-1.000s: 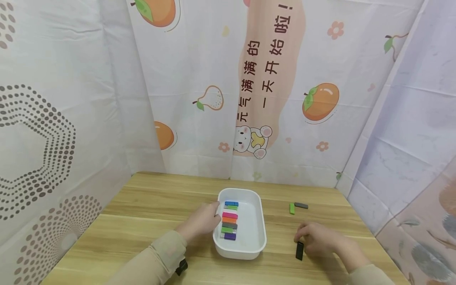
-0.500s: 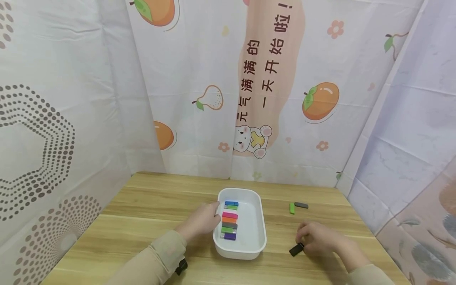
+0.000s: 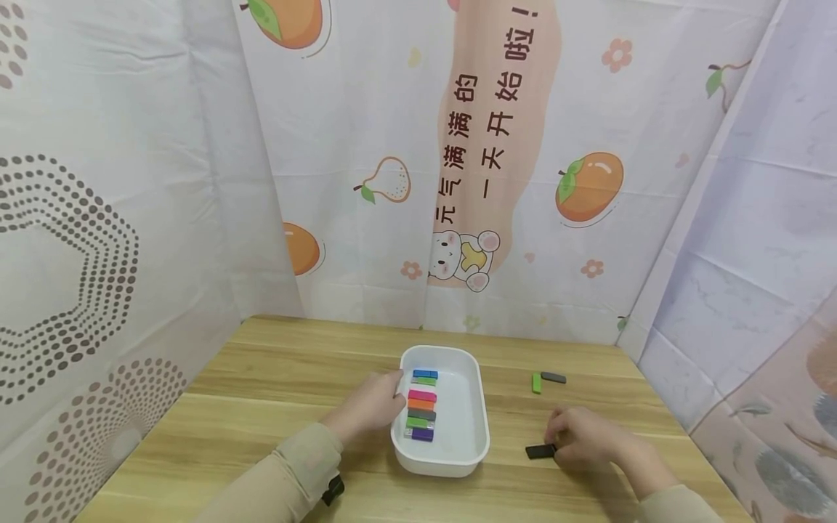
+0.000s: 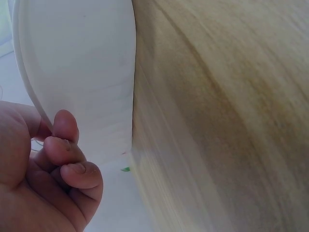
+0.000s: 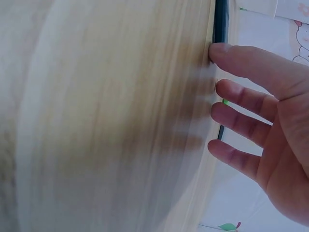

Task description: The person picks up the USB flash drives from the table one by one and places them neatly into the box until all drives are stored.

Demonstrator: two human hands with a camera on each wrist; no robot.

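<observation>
A white plastic box stands mid-table, with a row of several coloured USB flash drives along its left side. My left hand grips the box's left rim; in the left wrist view its thumb and fingers pinch the rim. To the box's right, my right hand holds the right end of a black USB flash drive low at the tabletop. The right wrist view has the thumb against this black drive, other fingers loosely bent; its far end is partly hidden.
Farther back on the right lie a green flash drive and a dark grey one, almost touching. A small black object sits at my left cuff. Printed curtains hang behind and beside the wooden table.
The black flash drive has turned clockwise in my right fingers, from pointing towards me to lying crosswise, its free end now to the left. The left hand and box have stayed put.
</observation>
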